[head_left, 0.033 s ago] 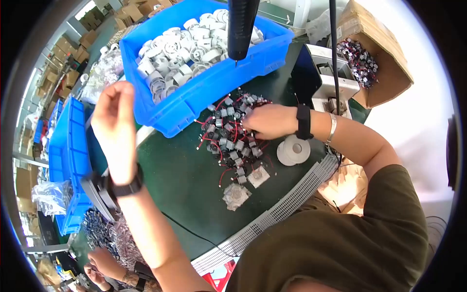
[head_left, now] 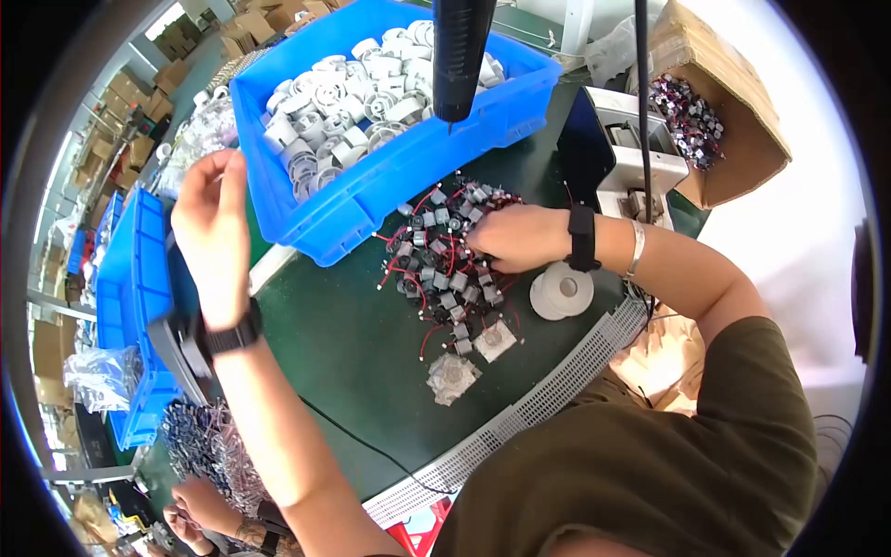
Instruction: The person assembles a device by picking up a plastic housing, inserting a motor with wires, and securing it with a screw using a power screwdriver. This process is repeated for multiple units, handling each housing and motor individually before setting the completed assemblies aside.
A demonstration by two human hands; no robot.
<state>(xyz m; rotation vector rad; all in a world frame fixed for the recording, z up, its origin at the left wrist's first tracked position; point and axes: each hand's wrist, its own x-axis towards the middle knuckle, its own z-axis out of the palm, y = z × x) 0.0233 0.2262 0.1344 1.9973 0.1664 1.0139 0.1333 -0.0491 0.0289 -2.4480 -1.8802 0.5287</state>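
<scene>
My left hand [head_left: 212,218] is raised at the left side of a blue bin [head_left: 320,237], with its fingers curled toward the thumb. Whatever sits between those fingertips, if anything, is hidden. The bin holds many white round plastic parts [head_left: 357,111]. My right hand [head_left: 520,237] reaches into a heap of small grey motors with red and black wires [head_left: 441,255] on the green table. Its fingers are bent down among the motors, and the fingertips are partly covered, so I cannot make out what they grip.
A black electric screwdriver [head_left: 457,74] hangs over the bin. Right of my right hand are a white spool [head_left: 564,290] and a grey-white device [head_left: 640,153]. An open carton [head_left: 733,176] with more motors stands at far right. Another person's hands [head_left: 204,506] work at lower left.
My left hand has shifted slightly to the left and its fingers have turned a little. The right hand stays at the motor heap, and the whole view has moved a little.
</scene>
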